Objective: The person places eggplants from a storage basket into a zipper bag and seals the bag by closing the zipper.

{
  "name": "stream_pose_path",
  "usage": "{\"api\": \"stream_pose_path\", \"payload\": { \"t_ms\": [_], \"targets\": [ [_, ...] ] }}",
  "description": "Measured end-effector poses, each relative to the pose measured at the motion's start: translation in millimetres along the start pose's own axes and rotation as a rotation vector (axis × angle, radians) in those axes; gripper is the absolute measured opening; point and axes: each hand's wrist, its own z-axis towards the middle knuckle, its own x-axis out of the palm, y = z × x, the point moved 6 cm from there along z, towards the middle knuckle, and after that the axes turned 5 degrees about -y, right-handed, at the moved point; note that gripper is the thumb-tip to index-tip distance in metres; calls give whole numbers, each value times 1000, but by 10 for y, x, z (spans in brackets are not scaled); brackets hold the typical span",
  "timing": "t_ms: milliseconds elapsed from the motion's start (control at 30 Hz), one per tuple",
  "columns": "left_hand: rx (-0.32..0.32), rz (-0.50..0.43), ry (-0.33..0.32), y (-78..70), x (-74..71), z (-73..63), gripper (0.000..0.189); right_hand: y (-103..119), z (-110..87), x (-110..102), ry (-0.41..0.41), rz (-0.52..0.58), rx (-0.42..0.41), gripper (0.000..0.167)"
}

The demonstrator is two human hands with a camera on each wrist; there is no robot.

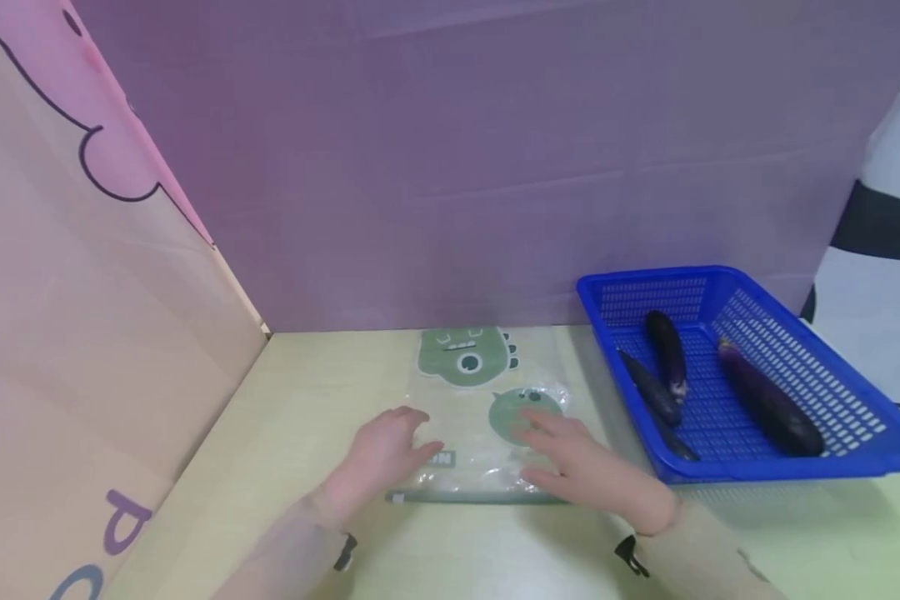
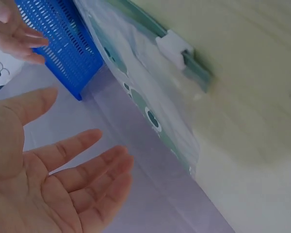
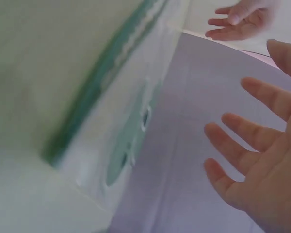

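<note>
A clear plastic zip bag (image 1: 465,417) printed with green cartoon animals lies flat on the table, its green zip edge toward me. The white slider (image 2: 175,48) sits near the zip's left end. Above the bag's left side hovers my left hand (image 1: 386,450), fingers spread and relaxed, holding nothing. My right hand (image 1: 588,462) is over the bag's right side, likewise with loose, parted fingers and nothing in them. In both wrist views a gap shows between the fingers and the bag.
To the right stands a blue plastic basket (image 1: 765,471) holding several dark eggplants (image 1: 768,400). A purple cloth wall (image 1: 420,183) rises behind the table (image 1: 315,392). Another printed panel (image 1: 82,333) closes off the left side.
</note>
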Motion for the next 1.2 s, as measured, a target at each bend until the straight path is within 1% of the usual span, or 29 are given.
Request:
{"api": "stream_pose_path", "payload": {
  "t_ms": [167,267,433,567,700,833,967,1067,1200],
  "targets": [
    [32,-13,48,-12,80,5,50,-61,25,163,136,47,80,41],
    [49,-15,68,-17,95,-3,51,-100,60,223,189,49,105,40],
    [40,-1,120,7,131,-34,53,-179,92,297,252,66,153,37],
    [24,-7,160,30,163,-63,55,-217,99,333,277,65,165,34],
    [30,-3,186,46,194,-77,56,-239,120,350,278,57,186,34],
    [68,29,194,41,220,-66,57,-257,135,337,285,73,242,37],
    [97,55,213,27,244,-61,60,-255,142,331,304,88,288,45],
    [103,63,236,13,254,-62,63,-226,151,339,318,74,284,53],
    [109,94,266,-2,263,-67,63,-162,160,363,324,42,238,56]
  ]
}}
